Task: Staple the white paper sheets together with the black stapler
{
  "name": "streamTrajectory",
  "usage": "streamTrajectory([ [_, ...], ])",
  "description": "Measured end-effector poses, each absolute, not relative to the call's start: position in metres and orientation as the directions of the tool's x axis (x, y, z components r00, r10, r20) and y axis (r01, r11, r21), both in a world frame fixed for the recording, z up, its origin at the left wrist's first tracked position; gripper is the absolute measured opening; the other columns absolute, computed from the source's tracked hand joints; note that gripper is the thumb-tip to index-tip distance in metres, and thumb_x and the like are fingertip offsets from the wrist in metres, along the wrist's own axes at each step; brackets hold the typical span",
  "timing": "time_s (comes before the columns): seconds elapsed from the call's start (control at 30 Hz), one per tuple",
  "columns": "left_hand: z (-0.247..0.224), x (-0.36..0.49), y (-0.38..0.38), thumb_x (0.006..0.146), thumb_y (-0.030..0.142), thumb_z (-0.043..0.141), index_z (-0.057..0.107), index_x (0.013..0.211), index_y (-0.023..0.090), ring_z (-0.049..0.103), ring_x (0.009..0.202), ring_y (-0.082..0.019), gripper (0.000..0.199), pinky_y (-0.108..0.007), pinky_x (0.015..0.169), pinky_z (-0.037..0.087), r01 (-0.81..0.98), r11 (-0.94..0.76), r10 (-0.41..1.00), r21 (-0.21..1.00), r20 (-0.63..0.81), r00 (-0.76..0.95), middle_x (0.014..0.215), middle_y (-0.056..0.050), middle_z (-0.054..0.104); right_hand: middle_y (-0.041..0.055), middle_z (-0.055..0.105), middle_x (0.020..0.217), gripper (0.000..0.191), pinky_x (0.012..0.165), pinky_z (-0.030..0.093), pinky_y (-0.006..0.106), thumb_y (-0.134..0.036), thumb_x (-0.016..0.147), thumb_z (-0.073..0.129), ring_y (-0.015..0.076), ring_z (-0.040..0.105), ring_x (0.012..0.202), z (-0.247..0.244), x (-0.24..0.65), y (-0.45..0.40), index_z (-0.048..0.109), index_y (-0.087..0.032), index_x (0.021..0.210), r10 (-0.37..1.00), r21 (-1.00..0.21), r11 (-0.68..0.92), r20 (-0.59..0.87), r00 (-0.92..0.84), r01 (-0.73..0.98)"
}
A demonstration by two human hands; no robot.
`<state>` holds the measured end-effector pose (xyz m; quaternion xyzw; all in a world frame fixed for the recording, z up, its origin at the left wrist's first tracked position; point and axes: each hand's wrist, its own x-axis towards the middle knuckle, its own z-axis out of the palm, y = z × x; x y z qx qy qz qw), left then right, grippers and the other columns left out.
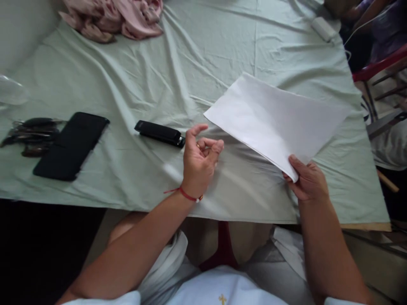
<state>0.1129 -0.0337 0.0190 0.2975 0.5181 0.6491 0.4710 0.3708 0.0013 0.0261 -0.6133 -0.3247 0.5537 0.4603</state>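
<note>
A thin stack of white paper sheets is held up at a slant over the cloth. My right hand grips its near corner, thumb on top and fingers underneath. Left of the paper, my left hand hovers with its index finger stretched away from the other, half-curled fingers. The thumb tip lies close to the middle fingertip, and nothing shows between them. A black stapler lies on the cloth just left of that hand, its right end close to my knuckles.
A pale green cloth covers the table. On the left lie a black phone, a bunch of dark keys and a clear plastic item. Pink fabric is heaped at the back. A white charger sits far right, near another person.
</note>
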Motion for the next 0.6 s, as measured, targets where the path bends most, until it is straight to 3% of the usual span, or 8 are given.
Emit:
streamTrajectory([
  [0.07, 0.016, 0.122, -0.041, 0.093, 0.037, 0.076, 0.064, 0.101, 0.022, 0.049, 0.049, -0.005, 0.020, -0.018, 0.046, 0.038, -0.326, 0.113, 0.944, 0.939, -0.204, -0.260, 0.075, 0.002, 0.069, -0.0035, 0.068, 0.075, 0.047, 0.037, 0.043, 0.018, -0.042, 0.055, 0.098, 0.0068, 0.052, 0.050, 0.024, 0.365, -0.001, 0.065, -0.021, 0.081, 0.923, -0.939, -0.316, -0.337, 0.184, -0.136],
  [0.17, 0.017, 0.126, -0.042, 0.100, 0.042, 0.065, 0.068, 0.091, 0.016, 0.049, 0.044, -0.004, 0.028, -0.018, 0.043, 0.036, -0.313, 0.315, 0.935, 0.896, -0.350, -0.062, 0.078, -0.006, 0.076, -0.0004, 0.074, 0.085, 0.043, 0.045, 0.049, 0.021, -0.042, 0.059, 0.096, 0.0103, 0.061, 0.060, 0.021, 0.355, -0.007, 0.067, -0.021, 0.084, 0.928, -0.942, -0.301, -0.325, 0.183, -0.146],
  [0.27, 0.021, 0.125, -0.036, 0.099, 0.042, 0.066, 0.069, 0.096, 0.014, 0.047, 0.041, -0.003, 0.029, -0.017, 0.041, 0.034, -0.347, 0.378, 0.907, 0.858, -0.419, -0.049, 0.085, -0.009, 0.079, 0.0035, 0.078, 0.092, 0.039, 0.063, 0.059, 0.027, -0.044, 0.066, 0.093, 0.0167, 0.071, 0.077, 0.017, 0.347, -0.014, 0.070, -0.020, 0.087, 0.934, -0.941, -0.317, -0.332, 0.134, -0.122],
  [0.4, 0.024, 0.124, -0.029, 0.096, 0.030, 0.070, 0.066, 0.080, 0.014, 0.042, 0.037, -0.001, 0.024, -0.016, 0.038, 0.027, -0.370, 0.397, 0.888, 0.840, -0.453, -0.075, 0.073, -0.006, 0.075, 0.0067, 0.080, 0.103, 0.036, 0.085, 0.062, 0.033, -0.046, 0.073, 0.089, 0.0207, 0.075, 0.096, 0.012, 0.338, -0.024, 0.074, -0.020, 0.092, 0.944, -0.942, -0.317, -0.324, 0.059, -0.108],
  [0.5, 0.025, 0.123, -0.028, 0.096, 0.019, 0.066, 0.065, 0.073, 0.013, 0.041, 0.036, -0.001, 0.024, -0.015, 0.038, 0.026, -0.378, 0.410, 0.879, 0.830, -0.470, -0.078, 0.071, -0.005, 0.073, 0.0051, 0.079, 0.098, 0.035, 0.078, 0.063, 0.028, -0.044, 0.072, 0.090, 0.0172, 0.074, 0.087, 0.013, 0.334, -0.028, 0.075, -0.019, 0.092, 0.940, -0.933, -0.331, -0.338, 0.035, -0.139],
  [0.6, 0.025, 0.121, -0.029, 0.096, 0.018, 0.064, 0.068, 0.075, 0.013, 0.042, 0.038, 0.000, 0.022, -0.014, 0.038, 0.026, -0.417, 0.421, 0.870, 0.806, -0.488, -0.065, 0.073, -0.005, 0.074, 0.0023, 0.073, 0.075, 0.037, 0.047, 0.053, 0.022, -0.046, 0.068, 0.093, 0.0113, 0.061, 0.056, 0.020, 0.334, -0.028, 0.073, -0.018, 0.083, 0.908, -0.898, -0.416, -0.419, -0.006, -0.143],
])
